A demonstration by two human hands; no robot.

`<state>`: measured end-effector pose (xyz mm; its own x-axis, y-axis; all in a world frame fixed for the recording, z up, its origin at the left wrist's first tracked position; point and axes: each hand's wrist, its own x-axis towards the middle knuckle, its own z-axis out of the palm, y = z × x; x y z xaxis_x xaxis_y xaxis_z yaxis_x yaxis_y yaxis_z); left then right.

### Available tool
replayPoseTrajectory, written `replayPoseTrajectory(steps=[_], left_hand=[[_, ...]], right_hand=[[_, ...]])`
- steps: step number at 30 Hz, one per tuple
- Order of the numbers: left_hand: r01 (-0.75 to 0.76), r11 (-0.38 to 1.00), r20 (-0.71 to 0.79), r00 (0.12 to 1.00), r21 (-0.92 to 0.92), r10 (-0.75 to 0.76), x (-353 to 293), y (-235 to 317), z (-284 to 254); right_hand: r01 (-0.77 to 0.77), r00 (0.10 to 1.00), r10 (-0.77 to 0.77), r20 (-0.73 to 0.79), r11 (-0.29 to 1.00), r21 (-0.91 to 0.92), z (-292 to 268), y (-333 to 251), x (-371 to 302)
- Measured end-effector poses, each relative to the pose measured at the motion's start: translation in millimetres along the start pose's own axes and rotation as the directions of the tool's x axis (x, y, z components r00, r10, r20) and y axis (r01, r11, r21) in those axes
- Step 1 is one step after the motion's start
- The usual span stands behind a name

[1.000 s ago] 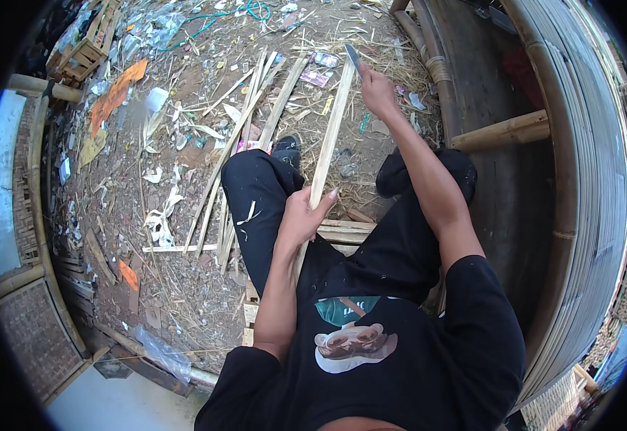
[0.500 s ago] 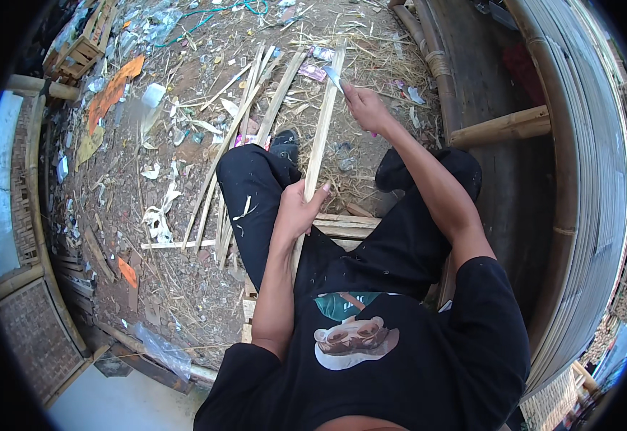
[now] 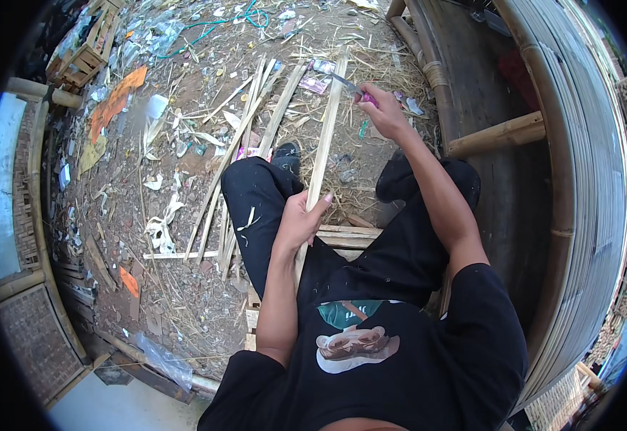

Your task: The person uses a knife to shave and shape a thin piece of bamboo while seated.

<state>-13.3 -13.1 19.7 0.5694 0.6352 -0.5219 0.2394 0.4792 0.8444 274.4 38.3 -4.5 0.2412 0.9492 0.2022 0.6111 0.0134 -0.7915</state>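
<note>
A long pale bamboo strip runs from my lap out over the ground between my knees. My left hand is wrapped round it near my lap, thumb along its side. Toward the strip's far end, my right hand grips a knife with a pinkish-purple handle. The blade points up and left and reaches to the strip; whether it touches the wood I cannot tell. More split strips lie on the ground left of the held one, some passing beside my left leg.
A wooden slatted piece lies between my thighs. Bamboo rails and a slatted wall stand close on my right. Shavings and litter cover the ground, with an orange sheet at left and a wooden crate at far left.
My right hand with the knife has shifted slightly right and turned, so more of the handle shows. My left hand keeps its hold on the strip, and the view has tilted slightly.
</note>
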Motion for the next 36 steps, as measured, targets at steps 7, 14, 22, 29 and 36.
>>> replayPoseTrajectory(steps=[7, 14, 22, 29, 36], left_hand=[[-0.003, 1.0, 0.078, 0.997, -0.007, 0.004, 0.1, -4.3, 1.5], [0.012, 0.997, 0.028, 1.0, 0.082, -0.014, -1.9, -9.2, 4.3], [-0.066, 0.963, -0.021, 0.997, 0.261, 0.074, -0.6, -21.5, 3.8], [-0.156, 0.924, -0.032, 0.983, 0.349, 0.178, 5.1, -37.7, -4.9], [0.009, 0.991, 0.156, 0.987, 0.13, -0.029, -14.2, -8.1, 18.4]], right_hand=[[-0.03, 1.0, 0.03, -0.007, 0.906, -0.423, 12.2, -3.3, 5.6], [0.023, 1.0, -0.019, 0.014, 0.902, -0.432, 23.5, 11.0, 7.7], [-0.198, 0.976, 0.218, -0.028, 0.813, -0.547, 28.2, 29.6, 25.7], [-0.248, 0.954, 0.3, 0.008, 0.802, -0.543, 30.1, 23.8, 34.6], [-0.423, 0.905, 0.397, -0.149, 0.815, -0.397, 8.5, 42.5, 31.5]])
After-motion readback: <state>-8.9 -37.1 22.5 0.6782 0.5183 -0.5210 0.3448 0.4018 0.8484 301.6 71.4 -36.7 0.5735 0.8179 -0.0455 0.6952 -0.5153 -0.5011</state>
